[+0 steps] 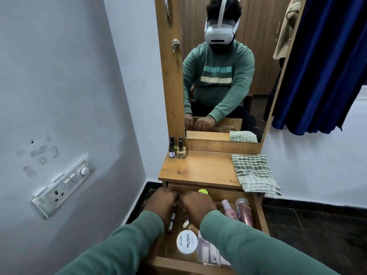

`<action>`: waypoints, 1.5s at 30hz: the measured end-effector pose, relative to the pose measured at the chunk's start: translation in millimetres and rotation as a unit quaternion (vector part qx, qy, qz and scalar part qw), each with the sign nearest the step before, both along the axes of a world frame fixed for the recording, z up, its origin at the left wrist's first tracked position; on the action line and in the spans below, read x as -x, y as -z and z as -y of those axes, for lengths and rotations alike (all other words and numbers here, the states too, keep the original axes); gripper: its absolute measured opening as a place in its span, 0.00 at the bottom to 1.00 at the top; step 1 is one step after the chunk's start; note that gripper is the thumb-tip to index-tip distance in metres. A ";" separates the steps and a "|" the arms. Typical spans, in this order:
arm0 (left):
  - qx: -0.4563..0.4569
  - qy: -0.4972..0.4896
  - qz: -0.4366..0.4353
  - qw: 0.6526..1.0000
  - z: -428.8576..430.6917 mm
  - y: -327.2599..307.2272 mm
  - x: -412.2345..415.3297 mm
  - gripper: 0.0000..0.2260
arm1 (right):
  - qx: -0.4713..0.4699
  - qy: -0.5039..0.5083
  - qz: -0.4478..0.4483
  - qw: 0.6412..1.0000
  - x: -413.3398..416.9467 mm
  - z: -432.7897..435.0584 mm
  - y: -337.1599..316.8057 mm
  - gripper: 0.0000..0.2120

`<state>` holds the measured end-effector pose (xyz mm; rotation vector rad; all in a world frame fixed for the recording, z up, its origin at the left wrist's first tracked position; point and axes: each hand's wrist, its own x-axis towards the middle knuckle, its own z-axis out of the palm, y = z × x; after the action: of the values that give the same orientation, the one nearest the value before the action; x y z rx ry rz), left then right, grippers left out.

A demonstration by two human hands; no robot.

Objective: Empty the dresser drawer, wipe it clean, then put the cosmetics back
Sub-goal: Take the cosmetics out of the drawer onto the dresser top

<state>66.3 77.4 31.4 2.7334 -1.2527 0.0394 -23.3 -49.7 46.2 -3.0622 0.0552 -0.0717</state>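
The drawer [259, 214] stands pulled out beneath the counter [198, 169], with cosmetics lying in it. A white jar [187, 242] is near, a pale box [210, 253] to its right, a pink bottle [228, 210] and a glittery bottle [245, 214] by the right wall, and a dark tube [171, 221] at the left. The left hand [161, 201] and right hand [196, 202] reach into the far part side by side, fingers curled down. I cannot tell whether either grip clamps anything. On the counter, nail polish bottles [180, 146] stand far left and a checked cloth [254, 173] lies right.

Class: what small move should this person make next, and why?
Probably lift one item from the open wooden drawer, where left hand and right hand reach, onto the wooden dresser top beside the two dark-capped nail polish bottles. A white round tub and pink bottles are inside, and the green checked cloth lies unused: emptying precedes wiping.
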 end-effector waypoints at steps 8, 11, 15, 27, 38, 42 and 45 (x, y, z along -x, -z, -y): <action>-0.021 -0.016 0.013 1.000 1.9 7.2 -1.7 0.09 | -0.009 0.017 -0.006 1.000 1.3 -1.3 2.6 0.12; -0.023 -0.014 0.005 1.000 3.4 2.0 2.8 0.08 | -0.029 0.021 -0.006 0.999 0.9 0.8 1.0 0.11; 0.019 -0.024 -0.024 0.999 1.5 -7.0 2.8 0.08 | -0.064 0.019 0.022 0.998 -1.6 5.0 -7.6 0.10; 0.132 -0.046 0.010 0.990 10.5 -115.6 -49.4 0.10 | -0.183 0.071 0.144 0.970 -64.2 42.3 -88.4 0.08; 0.132 -0.081 0.005 0.988 43.4 -120.3 -98.7 0.10 | -0.191 0.141 0.157 0.959 -112.5 52.2 -89.8 0.08; 0.121 -0.082 0.009 0.989 48.4 -112.9 -108.4 0.11 | -0.171 0.132 0.151 0.965 -122.0 53.8 -80.1 0.07; 0.115 -0.080 0.012 0.990 49.8 -108.1 -112.8 0.12 | -0.156 0.126 0.146 0.969 -126.5 53.2 -74.5 0.07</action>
<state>179.1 27.6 139.6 2.6311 -0.9627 0.2210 103.3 -102.9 120.7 -2.6818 0.3957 -0.4787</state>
